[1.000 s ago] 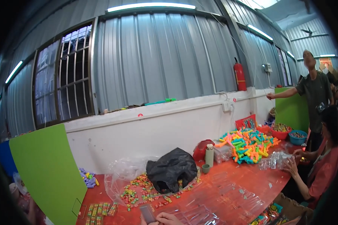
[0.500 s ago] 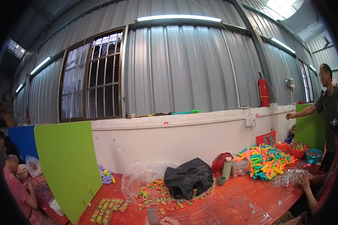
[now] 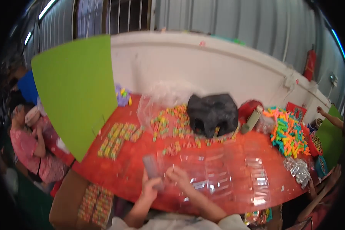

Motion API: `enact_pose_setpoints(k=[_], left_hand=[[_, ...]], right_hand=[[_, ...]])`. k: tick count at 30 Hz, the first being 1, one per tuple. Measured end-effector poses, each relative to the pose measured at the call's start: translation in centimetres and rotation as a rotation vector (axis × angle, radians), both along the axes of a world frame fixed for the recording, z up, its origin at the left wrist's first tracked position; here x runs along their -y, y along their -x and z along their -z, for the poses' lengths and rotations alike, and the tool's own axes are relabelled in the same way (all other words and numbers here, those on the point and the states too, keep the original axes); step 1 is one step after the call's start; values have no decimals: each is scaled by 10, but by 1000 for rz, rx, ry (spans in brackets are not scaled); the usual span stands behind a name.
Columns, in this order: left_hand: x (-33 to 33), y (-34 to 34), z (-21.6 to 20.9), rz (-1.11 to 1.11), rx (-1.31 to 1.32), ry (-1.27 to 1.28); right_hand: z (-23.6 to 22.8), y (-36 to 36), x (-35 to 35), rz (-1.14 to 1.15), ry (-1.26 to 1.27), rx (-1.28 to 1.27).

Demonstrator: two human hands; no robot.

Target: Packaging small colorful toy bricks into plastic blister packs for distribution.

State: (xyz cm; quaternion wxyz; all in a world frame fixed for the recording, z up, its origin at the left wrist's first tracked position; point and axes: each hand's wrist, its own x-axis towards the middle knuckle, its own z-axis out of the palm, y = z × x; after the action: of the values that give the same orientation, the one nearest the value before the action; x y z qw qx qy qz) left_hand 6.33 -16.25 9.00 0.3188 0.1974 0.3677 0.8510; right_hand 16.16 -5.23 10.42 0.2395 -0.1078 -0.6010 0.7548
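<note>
Over the front of the red table [image 3: 128,180], my left hand [image 3: 150,187] is closed around a grey, slab-like rectangular piece [image 3: 151,167] that stands up out of the grip. Just to its right, my right hand [image 3: 178,177] has its fingers drawn together; blur hides what they hold, if anything. Clear plastic trays [image 3: 214,172] lie flat to the right of that hand. Beyond my hands are small loose red, yellow and green pieces [image 3: 173,148]. Neat rows of similar pieces [image 3: 117,140] sit to the left.
A black plastic bag [image 3: 212,115] stands among the loose pieces, with a flask [image 3: 252,119] beside it. Colourful plastic tubes [image 3: 289,134] are heaped at the right. A green partition [image 3: 76,96] borders the left; a cardboard box [image 3: 67,197] sits below. Co-workers are at both sides.
The view has tipped downward, bringing both forearms and the table's front edge into sight. My left hand still holds the grey piece, and my right hand now shows beside it.
</note>
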Motion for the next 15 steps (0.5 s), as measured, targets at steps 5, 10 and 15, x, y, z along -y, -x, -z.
enact_pose_setpoints(k=[5, 10, 15], left_hand=[[27, 35, -1, -54, 34, -78], [75, 68, 33, -259, -1, 35], [113, 68, 36, -420, 20, 151]], right_hand=[[-13, 25, -14, 121, 19, -30], [21, 43, -24, 180, -190, 91], [19, 65, 23, 210, -971, 232]])
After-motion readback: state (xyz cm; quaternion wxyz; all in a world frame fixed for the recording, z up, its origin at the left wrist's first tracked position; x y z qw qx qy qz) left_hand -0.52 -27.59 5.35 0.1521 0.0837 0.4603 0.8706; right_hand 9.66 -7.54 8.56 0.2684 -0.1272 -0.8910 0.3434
